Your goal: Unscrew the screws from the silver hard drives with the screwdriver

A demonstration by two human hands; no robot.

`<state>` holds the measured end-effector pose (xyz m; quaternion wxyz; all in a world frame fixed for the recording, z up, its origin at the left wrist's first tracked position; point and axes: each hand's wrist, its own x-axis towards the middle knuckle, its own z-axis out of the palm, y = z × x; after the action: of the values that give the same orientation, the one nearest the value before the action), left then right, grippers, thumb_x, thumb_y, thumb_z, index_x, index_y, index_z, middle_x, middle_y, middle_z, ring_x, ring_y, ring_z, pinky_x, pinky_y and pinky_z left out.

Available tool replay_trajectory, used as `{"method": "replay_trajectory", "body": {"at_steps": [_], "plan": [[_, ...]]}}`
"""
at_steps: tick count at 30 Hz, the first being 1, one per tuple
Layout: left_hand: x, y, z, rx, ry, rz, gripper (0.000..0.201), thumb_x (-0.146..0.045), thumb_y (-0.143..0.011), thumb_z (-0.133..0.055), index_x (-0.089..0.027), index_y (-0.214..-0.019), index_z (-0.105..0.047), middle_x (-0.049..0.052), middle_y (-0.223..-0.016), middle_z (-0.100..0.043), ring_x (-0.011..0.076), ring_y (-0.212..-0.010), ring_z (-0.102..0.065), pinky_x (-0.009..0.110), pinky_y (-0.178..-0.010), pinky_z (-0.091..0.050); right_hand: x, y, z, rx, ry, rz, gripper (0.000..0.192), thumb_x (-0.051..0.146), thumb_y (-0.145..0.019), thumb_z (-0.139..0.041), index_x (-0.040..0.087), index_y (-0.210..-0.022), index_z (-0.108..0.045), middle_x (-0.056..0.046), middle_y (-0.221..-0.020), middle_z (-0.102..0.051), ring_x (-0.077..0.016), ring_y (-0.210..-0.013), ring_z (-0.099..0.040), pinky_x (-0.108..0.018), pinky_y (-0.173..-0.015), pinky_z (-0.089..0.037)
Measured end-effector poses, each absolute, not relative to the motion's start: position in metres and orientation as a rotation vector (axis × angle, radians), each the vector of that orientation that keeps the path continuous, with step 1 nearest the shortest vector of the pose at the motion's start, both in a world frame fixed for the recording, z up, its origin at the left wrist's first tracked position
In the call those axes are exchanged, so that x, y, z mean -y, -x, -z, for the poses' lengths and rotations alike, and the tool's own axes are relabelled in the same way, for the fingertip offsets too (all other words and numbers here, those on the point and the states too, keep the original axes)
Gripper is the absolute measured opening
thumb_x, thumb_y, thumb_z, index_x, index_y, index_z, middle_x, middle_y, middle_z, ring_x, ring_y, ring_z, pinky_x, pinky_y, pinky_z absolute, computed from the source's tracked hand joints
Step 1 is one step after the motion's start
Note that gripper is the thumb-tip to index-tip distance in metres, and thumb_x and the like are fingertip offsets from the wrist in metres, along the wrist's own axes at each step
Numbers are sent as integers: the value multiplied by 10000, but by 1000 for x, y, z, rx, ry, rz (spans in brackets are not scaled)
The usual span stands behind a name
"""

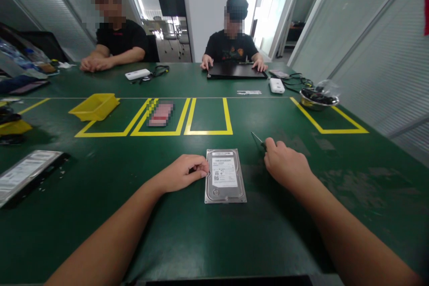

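A silver hard drive (225, 181) with a white label lies flat on the green table in front of me. At its left edge is my left hand (187, 172), fingers curled and closed, with thumb and fingertips against the drive's side. To the right of the drive, my right hand (284, 161) is closed around a screwdriver (257, 137). The thin metal shaft points up and left, away from the drive, while the handle is mostly hidden in my fingers.
Yellow tape outlines mark the table (214, 241). A yellow tray (95, 106) stands left, and a metal bowl (319, 99) of dark parts right. Another drive (28, 174) lies far left. Across the table sit two people, one with hands on a black laptop (236, 70).
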<state>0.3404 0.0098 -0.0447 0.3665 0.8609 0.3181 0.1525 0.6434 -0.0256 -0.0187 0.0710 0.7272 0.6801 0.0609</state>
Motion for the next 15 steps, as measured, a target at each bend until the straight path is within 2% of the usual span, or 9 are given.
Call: {"method": "replay_trajectory", "body": {"at_steps": [3,5,7,10,13,15], "plan": [[-10,-340,45,-814,-2204,-395,96,-194,-917,-566,-159,-935,-654,12,-856,-642,123,-755,-562,249,-696,-418,23,-650,10,-2160,-2306,-266,239,297,-988,-360,156,-1093,-522,-132,-1003,-620,-288,-838,-664,-346,-627,-462],[-10,-341,46,-807,-2207,-404,91,-191,-913,-567,-160,-931,-652,11,-853,-642,123,-754,-560,249,-695,-416,20,-656,5,-2379,-2408,-260,212,321,-962,-459,158,-1053,-559,-108,-972,-636,-252,-841,-644,-330,-668,-455],[-11,-342,47,-801,-2216,-416,85,-191,-911,-570,-160,-920,-649,8,-842,-638,123,-749,-556,249,-692,-411,18,-660,0,-2625,-2514,-144,218,347,-909,-574,165,-1027,-600,-60,-851,-638,-201,-756,-614,-304,-661,-444],[-12,-342,47,-803,-2223,-425,80,-193,-910,-572,-159,-910,-644,4,-826,-632,121,-739,-549,249,-684,-404,19,-657,-11,-2889,-2664,280,275,394,-849,-663,179,-1018,-633,21,-640,-542,-131,-559,-503,-257,-542,-396],[-11,-341,48,-804,-2218,-425,78,-194,-908,-571,-160,-911,-642,4,-827,-629,120,-738,-547,247,-683,-404,24,-644,-28,-3075,-2609,851,324,387,-806,-720,169,-1024,-619,24,-660,-555,-110,-541,-497,-225,-478,-378],[-11,-340,48,-804,-2213,-427,80,-197,-907,-571,-160,-914,-642,7,-832,-629,121,-742,-549,248,-686,-407,28,-633,-42,-3147,-2501,1048,306,352,-794,-744,158,-998,-624,7,-701,-596,-107,-564,-538,-212,-479,-404]]}}
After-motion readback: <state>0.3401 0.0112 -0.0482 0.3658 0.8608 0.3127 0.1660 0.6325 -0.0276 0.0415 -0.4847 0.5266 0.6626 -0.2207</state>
